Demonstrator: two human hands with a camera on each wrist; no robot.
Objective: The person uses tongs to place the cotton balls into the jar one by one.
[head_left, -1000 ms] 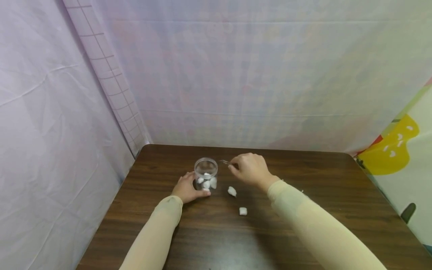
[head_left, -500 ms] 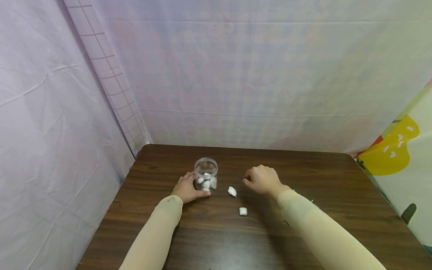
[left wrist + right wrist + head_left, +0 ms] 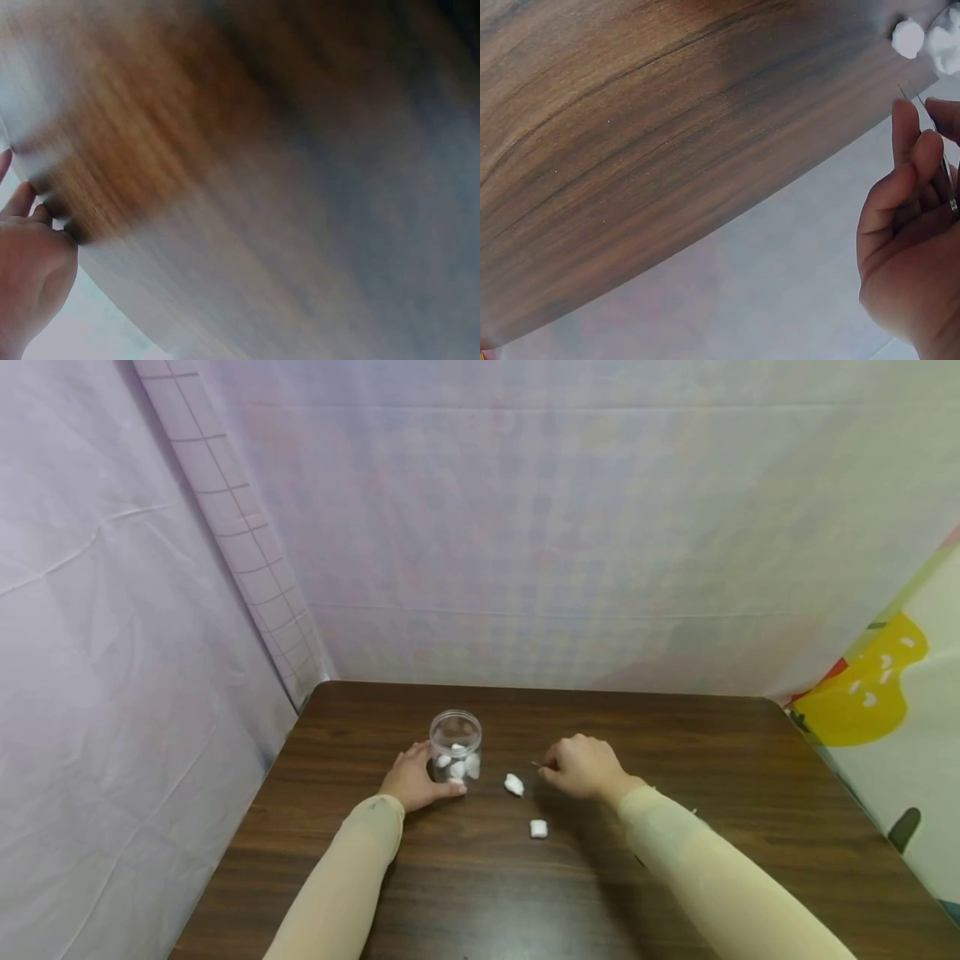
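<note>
A clear, lidless jar (image 3: 455,727) stands upright on the table, several white cotton balls (image 3: 457,770) inside. My left hand (image 3: 415,779) grips its lower side, thumb in front and fingers behind. To the right, my right hand (image 3: 587,768) pinches thin metal tweezers (image 3: 952,201) between thumb and fingers. Their slender tips are slightly apart with nothing between them, pointing toward a loose cotton ball (image 3: 513,785) between jar and hand. A second, squarish cotton piece (image 3: 538,829) lies nearer me. The left wrist view catches only part of the left hand (image 3: 34,262), and no jar.
The dark wood-grain table (image 3: 465,877) ends at a pale hanging curtain (image 3: 555,543) behind. Another white curtain (image 3: 112,693) borders the left side. At the right hangs a cloth with a yellow printed shape (image 3: 862,702).
My right hand has moved from beside the jar's rim to the right and toward me, down nearer the table, with the tweezers. The left hand, jar and loose cotton stay put.
</note>
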